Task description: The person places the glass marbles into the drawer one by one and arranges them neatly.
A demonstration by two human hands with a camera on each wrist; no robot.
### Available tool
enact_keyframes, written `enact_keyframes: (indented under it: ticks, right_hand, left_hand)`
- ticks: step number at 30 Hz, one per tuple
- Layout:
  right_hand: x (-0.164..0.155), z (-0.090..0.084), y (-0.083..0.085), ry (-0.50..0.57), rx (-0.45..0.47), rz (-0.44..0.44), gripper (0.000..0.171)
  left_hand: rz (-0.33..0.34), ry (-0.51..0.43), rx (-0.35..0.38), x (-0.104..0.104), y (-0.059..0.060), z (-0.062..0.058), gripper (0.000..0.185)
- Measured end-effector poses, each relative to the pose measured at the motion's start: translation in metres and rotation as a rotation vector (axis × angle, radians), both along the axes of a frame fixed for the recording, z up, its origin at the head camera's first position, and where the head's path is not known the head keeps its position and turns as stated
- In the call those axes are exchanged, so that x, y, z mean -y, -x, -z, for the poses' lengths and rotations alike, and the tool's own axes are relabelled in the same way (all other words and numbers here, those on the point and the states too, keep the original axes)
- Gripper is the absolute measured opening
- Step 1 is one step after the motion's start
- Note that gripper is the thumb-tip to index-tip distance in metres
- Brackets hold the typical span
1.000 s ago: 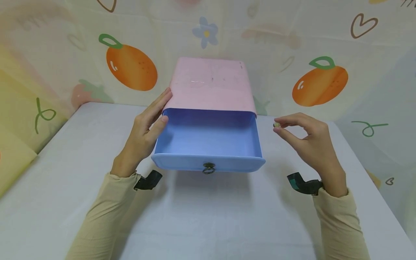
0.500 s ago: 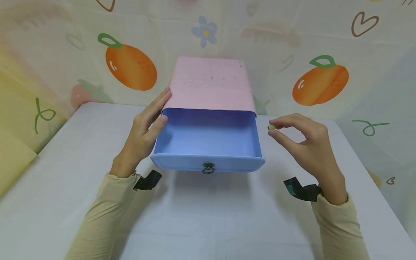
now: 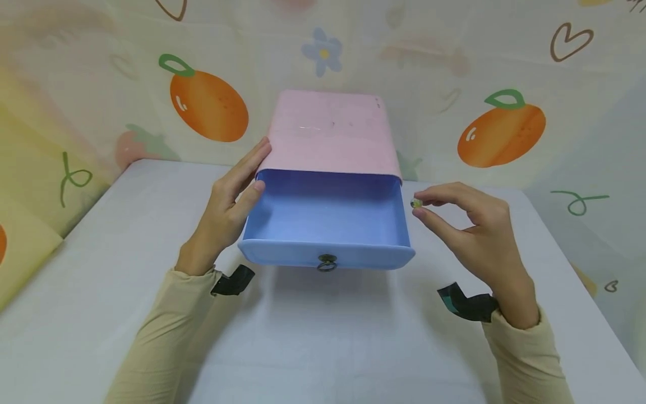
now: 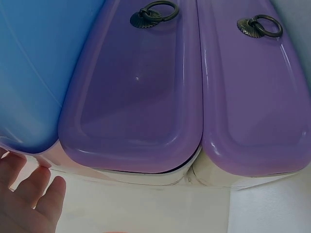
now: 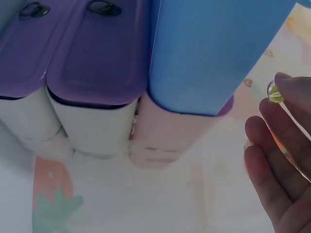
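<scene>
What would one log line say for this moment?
left hand: rests on pink case | right hand: pinches marble beside open blue drawer

1 marble (image 3: 416, 203), 1 open drawer (image 3: 325, 216), 2 shut drawers (image 4: 141, 92)

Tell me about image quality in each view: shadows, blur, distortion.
Head view: even light, a soft shadow on the table below the blue drawer, and sharp focus. Left wrist view: strong wide-angle bending of the purple drawers. Right wrist view: dim, with the marble at the right hand slightly blurred.
</scene>
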State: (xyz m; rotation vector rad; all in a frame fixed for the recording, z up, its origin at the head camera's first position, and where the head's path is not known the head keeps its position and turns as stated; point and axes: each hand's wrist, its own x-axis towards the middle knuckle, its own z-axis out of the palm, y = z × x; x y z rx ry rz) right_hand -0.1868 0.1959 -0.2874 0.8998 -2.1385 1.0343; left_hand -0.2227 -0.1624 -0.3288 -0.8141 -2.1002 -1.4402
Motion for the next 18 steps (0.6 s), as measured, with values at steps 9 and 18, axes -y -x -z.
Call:
enact_keyframes:
  ticks: [9,18]
  right_hand:
    - [0.012,-0.009,0.003,-0.064,-0.058,-0.074,0.035]
    - [0.022,-0.017,0.008,-0.138,-0.100,-0.120,0.033]
  left_hand:
    - [-0.006,-0.002,0.007,0.000,0.000,0.000,0.053]
    - [0.000,-0.003,0.005,0.000,0.000,0.000,0.052]
